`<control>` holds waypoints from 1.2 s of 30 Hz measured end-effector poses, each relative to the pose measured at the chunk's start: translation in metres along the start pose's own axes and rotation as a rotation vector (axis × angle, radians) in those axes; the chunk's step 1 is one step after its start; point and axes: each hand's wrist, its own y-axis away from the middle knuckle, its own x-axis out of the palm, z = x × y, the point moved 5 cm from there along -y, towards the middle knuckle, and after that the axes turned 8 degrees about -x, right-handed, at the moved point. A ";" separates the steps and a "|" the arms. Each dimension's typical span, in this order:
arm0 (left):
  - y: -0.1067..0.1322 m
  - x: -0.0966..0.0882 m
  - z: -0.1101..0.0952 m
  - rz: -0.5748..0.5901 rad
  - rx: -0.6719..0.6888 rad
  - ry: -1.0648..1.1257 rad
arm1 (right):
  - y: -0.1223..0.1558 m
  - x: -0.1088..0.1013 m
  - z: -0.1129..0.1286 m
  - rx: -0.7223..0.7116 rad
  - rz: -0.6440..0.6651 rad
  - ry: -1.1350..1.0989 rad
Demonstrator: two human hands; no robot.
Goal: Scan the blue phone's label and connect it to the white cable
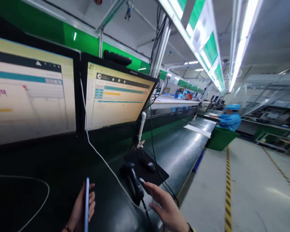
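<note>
My left hand point(81, 206) is wrapped round a phone point(87, 204), a slim flat device seen almost edge-on with a bluish rim. At the right, my right hand point(165, 206) holds the end of a white cable point(101, 156); its small plug sticks out past my index fingertip. Thumb and index finger are apart at their tips, and the exact grip is partly hidden. Just left of this hand lies a black handheld barcode scanner point(134, 182) with a dark cord. The cable runs up between the two monitors.
Two lit monitors, a left one point(31, 96) and a right one point(118, 96), stand at the back. A black mouse point(148, 165) rests on a mouse pad point(159, 174). Farther down the dark bench point(176, 151), a person in blue point(229, 120) sits by a green bin point(221, 138).
</note>
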 end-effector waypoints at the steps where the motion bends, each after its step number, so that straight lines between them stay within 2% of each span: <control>1: 0.003 0.015 0.004 0.382 -0.038 0.031 | 0.015 -0.003 0.008 -0.019 0.055 0.067; 2: 0.007 0.021 0.011 0.544 -0.113 0.027 | 0.030 -0.007 0.016 -0.026 0.084 0.145; 3: 0.010 0.024 0.020 0.613 -0.199 0.028 | 0.044 -0.011 0.024 -0.019 0.093 0.236; 5: 0.017 0.033 0.037 0.724 -0.341 0.076 | 0.064 -0.017 0.038 0.046 0.088 0.424; 8: 0.028 0.053 0.065 0.795 -0.500 0.187 | 0.089 -0.014 0.035 0.298 0.216 0.572; 11: 0.041 0.069 0.088 0.785 -0.620 0.306 | 0.123 -0.003 0.010 0.508 0.400 0.504; 14: 0.051 0.075 0.099 0.751 -0.677 0.361 | 0.168 0.013 -0.030 0.619 0.482 0.345; 17: 0.054 0.070 0.099 0.675 -0.690 0.336 | 0.214 0.028 -0.070 0.678 0.463 0.234; 20: 0.054 0.069 0.097 0.725 -0.644 0.333 | 0.233 0.037 -0.083 0.600 0.402 0.117; 23: 0.056 0.075 0.098 0.805 -0.585 0.316 | 0.212 0.039 -0.061 0.440 0.352 -0.146; 25: 0.056 0.076 0.102 0.794 -0.569 0.271 | 0.177 0.033 -0.032 0.290 0.282 -0.232; 26: 0.056 0.076 0.105 0.782 -0.563 0.247 | 0.158 0.030 -0.017 0.262 0.233 -0.257; 28: 0.055 0.071 0.110 0.745 -0.561 0.198 | 0.116 0.022 0.010 0.197 0.026 -0.339; 29: 0.054 0.068 0.112 0.719 -0.568 0.176 | 0.096 0.021 0.023 0.137 -0.048 -0.347; 30: 0.055 0.065 0.114 0.704 -0.575 0.157 | 0.079 0.025 0.033 0.118 -0.069 -0.349; 31: 0.056 0.062 0.115 0.699 -0.578 0.146 | 0.063 0.031 0.041 0.115 -0.083 -0.348; 33: 0.058 0.061 0.115 0.710 -0.566 0.148 | 0.040 0.050 0.052 0.092 -0.008 -0.356; 36: 0.063 0.067 0.111 0.743 -0.531 0.156 | 0.023 0.075 0.056 0.051 0.082 -0.356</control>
